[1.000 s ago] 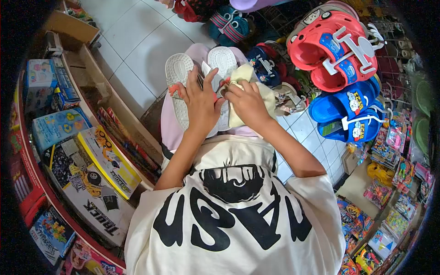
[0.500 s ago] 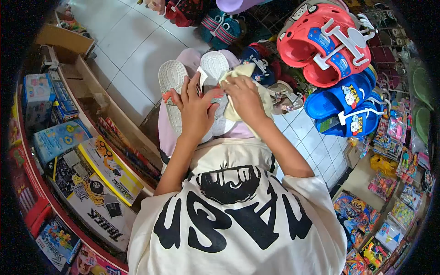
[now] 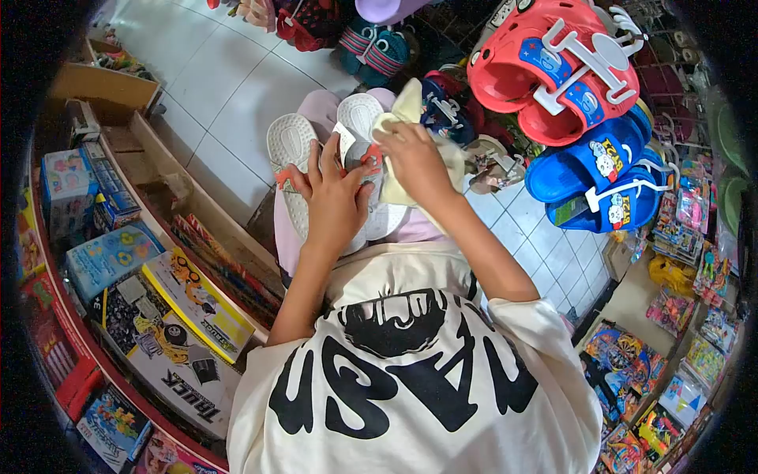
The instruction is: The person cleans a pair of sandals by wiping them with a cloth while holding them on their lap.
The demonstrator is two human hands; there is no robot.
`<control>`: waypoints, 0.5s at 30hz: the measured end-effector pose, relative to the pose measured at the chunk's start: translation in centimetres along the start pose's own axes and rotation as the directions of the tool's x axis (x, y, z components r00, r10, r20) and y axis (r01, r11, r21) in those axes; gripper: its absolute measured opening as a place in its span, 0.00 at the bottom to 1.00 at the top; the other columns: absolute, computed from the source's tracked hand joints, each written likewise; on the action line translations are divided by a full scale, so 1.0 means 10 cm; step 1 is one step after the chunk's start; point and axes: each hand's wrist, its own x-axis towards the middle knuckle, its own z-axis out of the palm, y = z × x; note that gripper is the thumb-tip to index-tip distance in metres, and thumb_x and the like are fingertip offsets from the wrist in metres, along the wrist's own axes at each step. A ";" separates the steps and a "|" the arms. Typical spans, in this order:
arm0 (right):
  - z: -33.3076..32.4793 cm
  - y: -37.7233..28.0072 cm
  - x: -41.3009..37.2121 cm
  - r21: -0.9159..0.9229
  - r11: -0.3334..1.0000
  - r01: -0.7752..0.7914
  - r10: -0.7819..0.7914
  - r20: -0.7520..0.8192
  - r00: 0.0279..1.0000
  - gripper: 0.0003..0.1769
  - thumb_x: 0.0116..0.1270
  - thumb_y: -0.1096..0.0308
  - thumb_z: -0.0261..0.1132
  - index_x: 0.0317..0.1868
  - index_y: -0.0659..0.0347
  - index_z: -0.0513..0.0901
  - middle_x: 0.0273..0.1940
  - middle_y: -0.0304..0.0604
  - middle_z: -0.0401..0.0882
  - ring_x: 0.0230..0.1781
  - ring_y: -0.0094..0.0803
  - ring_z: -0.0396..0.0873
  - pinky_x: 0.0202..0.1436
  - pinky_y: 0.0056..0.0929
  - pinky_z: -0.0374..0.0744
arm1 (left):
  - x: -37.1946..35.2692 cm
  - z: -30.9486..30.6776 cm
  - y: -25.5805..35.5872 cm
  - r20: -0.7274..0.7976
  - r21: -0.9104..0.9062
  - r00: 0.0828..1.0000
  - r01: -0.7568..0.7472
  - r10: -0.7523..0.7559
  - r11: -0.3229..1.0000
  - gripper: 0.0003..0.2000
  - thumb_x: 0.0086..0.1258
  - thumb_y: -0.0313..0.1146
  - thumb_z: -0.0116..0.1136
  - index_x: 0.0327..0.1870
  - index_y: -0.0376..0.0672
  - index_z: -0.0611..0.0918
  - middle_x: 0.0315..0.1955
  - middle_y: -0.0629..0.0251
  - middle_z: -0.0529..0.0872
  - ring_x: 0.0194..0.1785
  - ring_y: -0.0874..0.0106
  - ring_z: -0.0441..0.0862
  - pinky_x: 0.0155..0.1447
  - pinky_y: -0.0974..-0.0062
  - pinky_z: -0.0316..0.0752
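My left hand (image 3: 333, 196) grips a pair of white sandals (image 3: 289, 150), soles up, resting on my pink-clad lap. My right hand (image 3: 414, 160) holds a pale yellow cloth (image 3: 404, 112) pressed against the right sandal's sole (image 3: 362, 117). A small white tag (image 3: 344, 139) sticks up between the two sandals, just above my left fingers. My cream shirt with black print fills the lower part of the view.
Red clogs (image 3: 553, 71) and blue clogs (image 3: 600, 178) hang on a rack at the upper right, with darker shoes behind. Boxed toys, among them a truck box (image 3: 170, 351), line shelves on the left. Packaged toys (image 3: 679, 316) hang at the right. White floor tiles (image 3: 213, 79) lie ahead.
My right hand with the cloth has moved up along the right sandal's sole. My left hand has shifted slightly left and down while keeping hold of the pair.
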 end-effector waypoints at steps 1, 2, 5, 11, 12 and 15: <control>-0.04 -0.05 -0.06 -0.028 0.999 -0.015 0.016 0.040 0.999 0.18 0.58 0.75 0.59 0.50 0.59 0.82 0.51 0.45 0.77 0.52 0.45 0.73 0.57 0.40 0.73 | -0.01 -0.01 0.00 0.016 0.006 1.000 0.004 -0.005 1.000 0.13 0.57 0.33 0.66 0.44 0.56 0.86 0.69 0.55 0.62 0.74 0.46 0.51 0.70 0.33 0.35; -0.11 -0.10 -0.09 -0.056 0.998 -0.019 0.024 0.080 0.996 0.19 0.57 0.76 0.58 0.50 0.58 0.82 0.51 0.44 0.77 0.52 0.45 0.73 0.57 0.41 0.73 | 0.00 -0.01 0.00 0.024 0.013 1.000 0.013 -0.014 1.000 0.13 0.57 0.33 0.66 0.44 0.56 0.86 0.69 0.55 0.62 0.74 0.46 0.51 0.70 0.33 0.34; -0.29 -0.23 -0.20 -0.050 0.996 -0.073 0.082 0.212 0.974 0.18 0.55 0.76 0.58 0.47 0.59 0.83 0.51 0.42 0.76 0.53 0.46 0.72 0.57 0.42 0.72 | 0.00 -0.02 0.02 0.010 -0.009 1.000 0.013 -0.013 1.000 0.12 0.57 0.34 0.66 0.43 0.55 0.86 0.69 0.55 0.62 0.74 0.47 0.50 0.70 0.33 0.34; -0.46 0.04 -0.07 0.245 0.965 -0.093 0.067 0.112 0.991 0.13 0.59 0.76 0.60 0.44 0.61 0.83 0.48 0.46 0.79 0.51 0.48 0.73 0.56 0.41 0.73 | 0.01 0.02 0.01 0.014 -0.003 1.000 0.014 -0.014 1.000 0.12 0.57 0.36 0.67 0.43 0.54 0.86 0.70 0.55 0.61 0.75 0.47 0.50 0.70 0.33 0.33; -0.48 0.02 0.06 0.279 0.957 -0.084 0.091 -0.012 0.996 0.12 0.60 0.76 0.61 0.44 0.61 0.83 0.47 0.47 0.79 0.51 0.48 0.74 0.56 0.41 0.73 | 0.01 0.01 0.00 0.008 -0.006 1.000 0.012 -0.012 1.000 0.12 0.57 0.36 0.67 0.43 0.54 0.86 0.70 0.55 0.61 0.75 0.47 0.50 0.70 0.32 0.33; -0.20 0.06 0.12 0.246 0.964 -0.098 0.135 -0.137 0.981 0.10 0.63 0.73 0.62 0.45 0.62 0.82 0.45 0.49 0.80 0.50 0.48 0.75 0.56 0.40 0.73 | 0.01 0.00 0.01 0.012 0.007 1.000 0.004 -0.005 1.000 0.12 0.57 0.35 0.66 0.43 0.54 0.86 0.70 0.55 0.61 0.75 0.47 0.50 0.69 0.32 0.33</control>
